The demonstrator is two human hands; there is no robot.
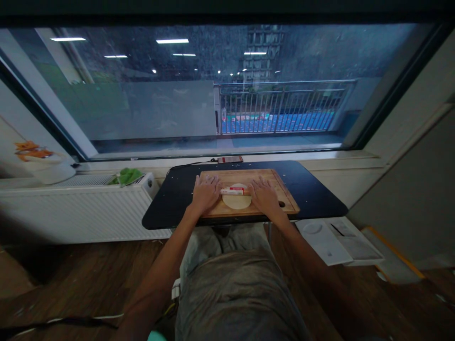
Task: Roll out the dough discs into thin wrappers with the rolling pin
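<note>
The left hand (pixel 206 193) and the right hand (pixel 263 195) lie flat, palms down and fingers spread, one on each end of a rolling pin (pixel 235 191) (white, with a red strip along it). Neither hand is closed around the pin; both press on it from above.

The pin lies crosswise over a round of dough (pixel 237 199), which sits near the middle of a wooden cutting board (pixel 287 201). The board rests on a dark tabletop (pixel 313 189) below a wide window.

Progress, as judged from the frame: the dough is already spread into a flat, roughly circular disc, so flattening is well under way. The pin lies across the far half of the disc, and the near half shows below it. Whether the disc is evenly thin cannot be told at this size.

A phone (pixel 230 159) lies at the far edge of the table; a radiator (pixel 71 208) stands to the left.
</note>
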